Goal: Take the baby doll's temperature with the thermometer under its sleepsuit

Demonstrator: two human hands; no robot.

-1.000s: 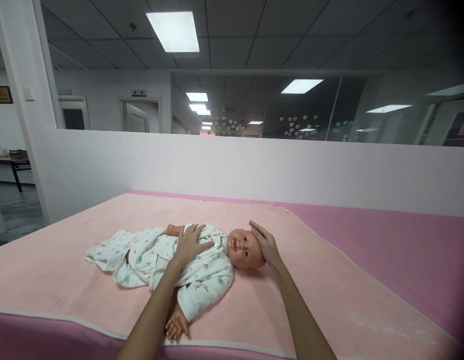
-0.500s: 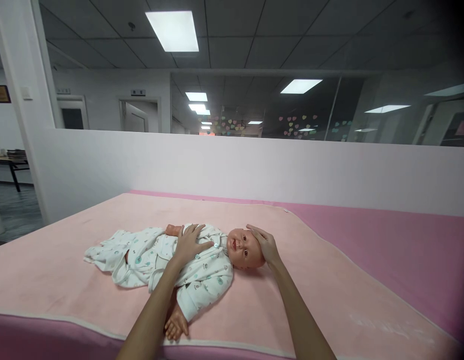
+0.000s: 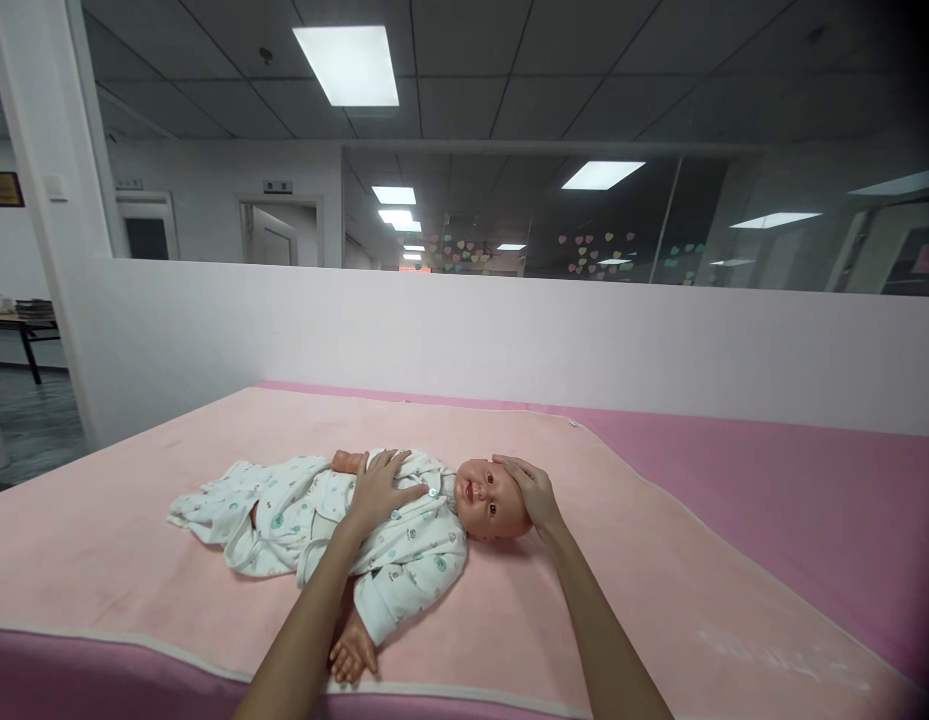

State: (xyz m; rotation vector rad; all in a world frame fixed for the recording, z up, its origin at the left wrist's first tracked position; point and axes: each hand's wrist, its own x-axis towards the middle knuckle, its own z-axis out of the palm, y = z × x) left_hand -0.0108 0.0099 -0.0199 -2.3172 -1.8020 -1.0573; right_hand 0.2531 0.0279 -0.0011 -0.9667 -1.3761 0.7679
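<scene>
A baby doll [image 3: 479, 497] lies on its back across the peach mat [image 3: 614, 620], its head to the right and its legs to the left. It wears a white printed baby outfit [image 3: 419, 570] with a button at the chest. My left hand [image 3: 381, 490] rests flat on the doll's chest and belly, fingers spread. Against the top of the doll's bald head lies my right hand [image 3: 533, 492], its fingers stretched out along the crown. One doll hand [image 3: 354, 648] shows near the mat's front edge, beside my left forearm.
Pink padding [image 3: 779, 480] shows beyond the mat on the right. A low white wall [image 3: 509, 340] runs behind it, with glass above. Far left, beyond a white post [image 3: 40, 220], stands a table [image 3: 18, 322] with stacked items.
My right fingers have shifted very slightly on the doll's head. My left hand and the doll stay where they were.
</scene>
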